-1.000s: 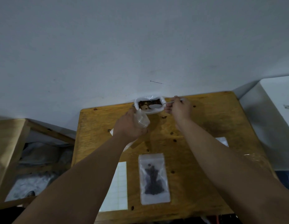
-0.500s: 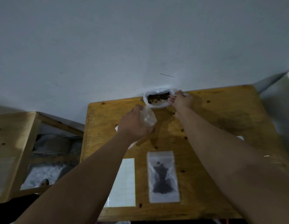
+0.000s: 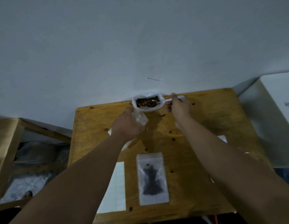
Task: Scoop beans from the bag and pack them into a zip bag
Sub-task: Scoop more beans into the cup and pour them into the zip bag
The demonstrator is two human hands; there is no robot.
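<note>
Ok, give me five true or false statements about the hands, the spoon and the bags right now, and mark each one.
1. The right hand holds a spoon whose bowl is in the bag of beans. True.
2. The left hand holds nothing. False: it holds a clear zip bag.
3. A filled zip bag lies flat on the table. True.
4. The bag of beans sits at the table's near edge. False: it sits at the far edge.
5. The white sheet lies right of the filled zip bag. False: it lies left of it.
</note>
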